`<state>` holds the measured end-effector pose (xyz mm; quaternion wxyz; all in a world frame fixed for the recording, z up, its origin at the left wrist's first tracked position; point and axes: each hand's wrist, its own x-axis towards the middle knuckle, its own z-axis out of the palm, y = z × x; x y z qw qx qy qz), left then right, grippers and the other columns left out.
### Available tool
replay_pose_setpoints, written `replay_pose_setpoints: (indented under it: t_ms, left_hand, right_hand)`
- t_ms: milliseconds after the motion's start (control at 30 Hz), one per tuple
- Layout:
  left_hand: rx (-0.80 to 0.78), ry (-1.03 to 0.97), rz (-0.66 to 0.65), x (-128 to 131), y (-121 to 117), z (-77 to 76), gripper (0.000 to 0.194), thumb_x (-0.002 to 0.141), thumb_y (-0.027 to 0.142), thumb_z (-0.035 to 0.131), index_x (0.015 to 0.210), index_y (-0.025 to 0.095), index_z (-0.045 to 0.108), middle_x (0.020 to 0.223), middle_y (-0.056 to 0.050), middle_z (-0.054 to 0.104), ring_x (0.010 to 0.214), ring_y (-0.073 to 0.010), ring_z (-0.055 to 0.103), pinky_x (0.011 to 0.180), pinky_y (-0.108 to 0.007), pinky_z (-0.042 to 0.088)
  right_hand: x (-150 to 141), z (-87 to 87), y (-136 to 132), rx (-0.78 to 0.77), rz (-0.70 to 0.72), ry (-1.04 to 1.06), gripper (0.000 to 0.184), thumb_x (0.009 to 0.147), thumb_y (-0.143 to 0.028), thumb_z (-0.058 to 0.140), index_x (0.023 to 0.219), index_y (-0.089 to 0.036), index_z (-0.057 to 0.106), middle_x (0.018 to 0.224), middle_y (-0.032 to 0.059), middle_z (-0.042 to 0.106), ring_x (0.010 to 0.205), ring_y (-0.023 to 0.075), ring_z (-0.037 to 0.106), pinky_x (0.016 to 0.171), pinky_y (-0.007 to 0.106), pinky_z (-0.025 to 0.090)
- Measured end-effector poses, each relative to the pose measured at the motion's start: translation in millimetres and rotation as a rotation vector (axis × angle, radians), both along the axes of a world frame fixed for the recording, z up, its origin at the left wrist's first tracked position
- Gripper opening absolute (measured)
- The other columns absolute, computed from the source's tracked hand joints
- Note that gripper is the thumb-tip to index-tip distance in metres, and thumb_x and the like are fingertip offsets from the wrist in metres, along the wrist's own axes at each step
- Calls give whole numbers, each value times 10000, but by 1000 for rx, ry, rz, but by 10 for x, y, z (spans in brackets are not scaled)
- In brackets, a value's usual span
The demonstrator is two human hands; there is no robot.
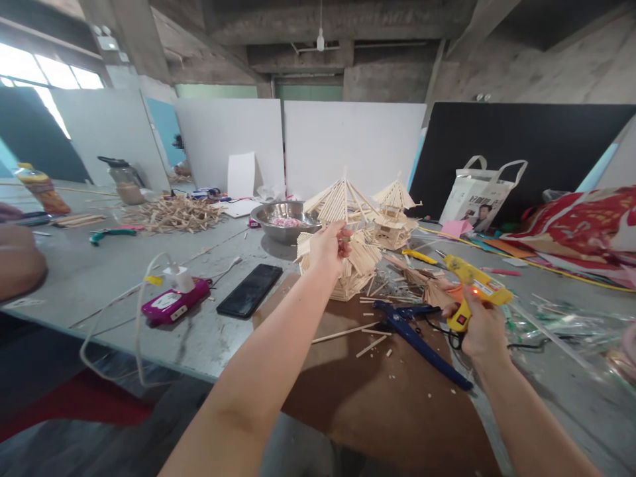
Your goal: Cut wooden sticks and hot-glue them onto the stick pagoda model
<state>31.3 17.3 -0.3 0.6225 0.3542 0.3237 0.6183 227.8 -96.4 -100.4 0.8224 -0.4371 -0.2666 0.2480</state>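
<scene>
My left hand [328, 248] reaches to a pavilion model [334, 205] made of thin wooden sticks, its fingers closed just under the upper roof. The exact grip point is hidden by the hand. My right hand [484, 328] is wrapped around a yellow hot glue gun [477, 279] with a glowing orange light; its nozzle points left toward the model. Behind stands a smaller stick pavilion [393, 218]. Blue-handled cutters [427, 351] lie between my hands on a brown board [342, 377], among loose sticks.
A metal bowl [281, 232] stands left of the model. Farther left are a black phone [249, 290], a purple power strip [176, 301] with a white cable, and a pile of sticks [173, 213]. Another person's arm [20, 262] rests at the left edge. A yellow cutter knife [420, 256] lies near the glue gun.
</scene>
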Motion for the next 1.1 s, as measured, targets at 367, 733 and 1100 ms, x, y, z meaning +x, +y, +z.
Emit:
replay_pose_setpoints:
  t_ms: [367,733,1100]
  left_hand:
    - [-53,32,-111,-51,41,-1,125,570,241,587,620,142,529,459,31,514,285,-25,343,310,-169,228]
    - [87,84,-134,-121,87,-28,122,562,219,604,600,145,516,447,27,516,275,-31,350,292,-176,219]
    - [179,169,-241,-212,225,-43,161,584,241,626,586,137,503,442,29,517,272,-28,365,277,-176,216]
  right_hand:
    - [-5,8,-11,-17,-19,-21,401,490,-455,687,687,-163,495,480,-71,521,295,65,442,257,159,283]
    - [-13,25,-22,-14,-19,-1,401,487,-445,692,693,-162,498,540,-73,528,299,51,440,274,166,320]
    - [-4,6,-6,-12,-15,-5,391,499,-434,693,693,-156,497,515,-69,531,299,52,442,265,155,290]
